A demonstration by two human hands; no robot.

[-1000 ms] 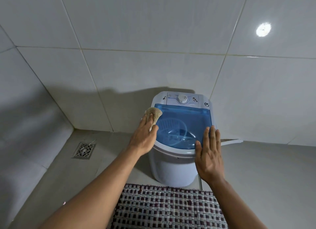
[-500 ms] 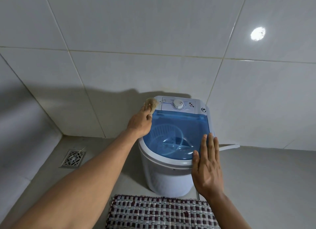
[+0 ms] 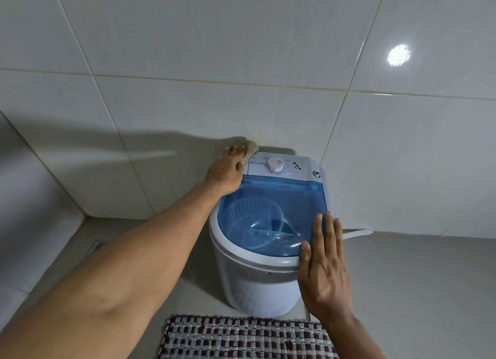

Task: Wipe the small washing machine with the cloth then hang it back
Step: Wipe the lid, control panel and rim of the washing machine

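Note:
A small white washing machine (image 3: 257,283) with a clear blue lid (image 3: 271,213) stands on the floor against the tiled wall. Its control panel with a white dial (image 3: 275,165) runs along the back edge. My left hand (image 3: 226,173) presses a beige cloth (image 3: 251,147) on the machine's back left corner, beside the panel. Most of the cloth is hidden under my fingers. My right hand (image 3: 323,272) lies flat with fingers together on the lid's front right rim, holding nothing.
A red-and-white checked mat (image 3: 241,337) lies on the floor just in front of the machine. A floor drain (image 3: 98,247) shows partly behind my left forearm. A white hose (image 3: 357,234) runs along the wall base to the right. Tiled walls meet in a corner at left.
My left hand has slid the cloth along the machine's left edge from the lid's side up to the back left corner. My right hand has stayed on the front right rim.

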